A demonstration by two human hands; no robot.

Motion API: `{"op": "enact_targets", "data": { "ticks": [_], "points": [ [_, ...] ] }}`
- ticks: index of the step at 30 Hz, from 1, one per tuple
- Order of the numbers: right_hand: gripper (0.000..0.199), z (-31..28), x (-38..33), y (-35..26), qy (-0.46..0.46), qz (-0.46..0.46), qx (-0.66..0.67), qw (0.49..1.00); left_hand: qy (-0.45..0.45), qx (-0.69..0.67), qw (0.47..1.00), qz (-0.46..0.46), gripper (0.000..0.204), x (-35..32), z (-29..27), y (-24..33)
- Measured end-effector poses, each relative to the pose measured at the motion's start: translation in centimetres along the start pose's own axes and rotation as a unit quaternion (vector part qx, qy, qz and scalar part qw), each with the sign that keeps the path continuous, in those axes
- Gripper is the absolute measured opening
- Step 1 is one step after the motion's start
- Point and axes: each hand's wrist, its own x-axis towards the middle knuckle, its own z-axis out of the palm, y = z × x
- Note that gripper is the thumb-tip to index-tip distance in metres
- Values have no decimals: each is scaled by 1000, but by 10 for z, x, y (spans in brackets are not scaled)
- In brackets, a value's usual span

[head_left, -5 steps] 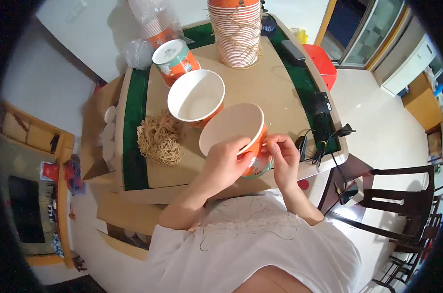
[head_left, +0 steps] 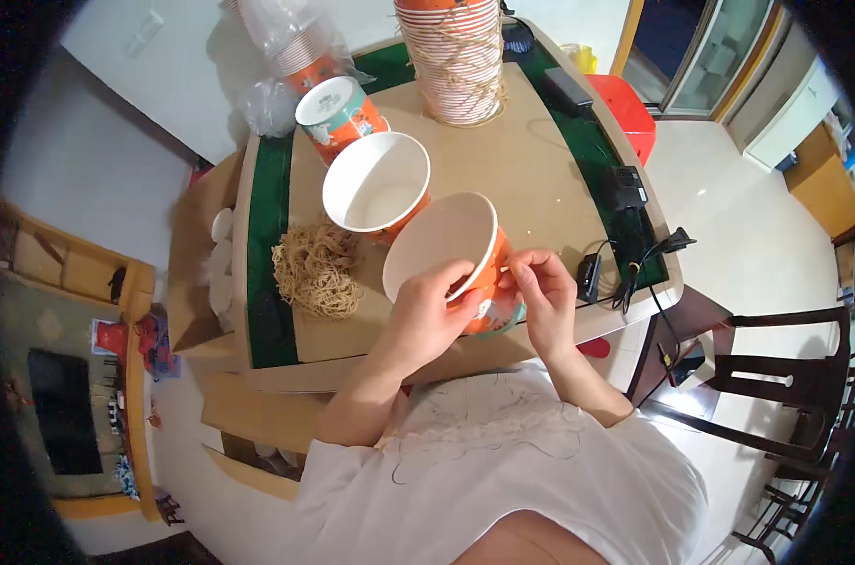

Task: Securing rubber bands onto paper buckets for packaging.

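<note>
My left hand (head_left: 426,315) is closed on the near rim of an orange-and-white paper bucket (head_left: 437,235), its thumb over the edge. The bucket tilts at the table's front edge, mouth up and turned left. At its right side my right hand (head_left: 546,299) pinches with thumb and forefinger; what lies between the fingertips is too small to make out. A second paper bucket (head_left: 373,184) stands open just beyond. Left of them lies a tangled heap of tan strings (head_left: 316,268), probably rubber bands.
At the back rises a tall stack of nested buckets (head_left: 454,71) with tan strands around it. An upturned bucket (head_left: 338,111) and bagged buckets (head_left: 300,47) stand back left. Black adapters and cables (head_left: 625,188) line the right edge. A cardboard box (head_left: 194,273) sits left of the table.
The held bucket has shifted slightly left and tilted a little against my right hand. My grip looks the same, and the whole view has moved slightly.
</note>
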Motion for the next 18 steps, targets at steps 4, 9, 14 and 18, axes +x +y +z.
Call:
{"op": "enact_targets", "data": {
  "ticks": [4, 9, 14, 18],
  "points": [
    [9, 1, 0, 4, -9, -2, 1, 1000, 10, -66, 998, -1, 26, -1, -4, -2],
    [9, -2, 7, 4, 21, 4, -3, 1000, -57, -156, 986, 16, 34, -3, -22, -4],
    [9, -4, 8, 8, 2, 5, 6, 1000, -114, -84, 985, -94, 29, -7, -39, -8],
    [8, 1, 4, 6, -20, -11, 13, 1000, -98, -111, 986, -78, 25, -6, -37, -11]
  ]
}}
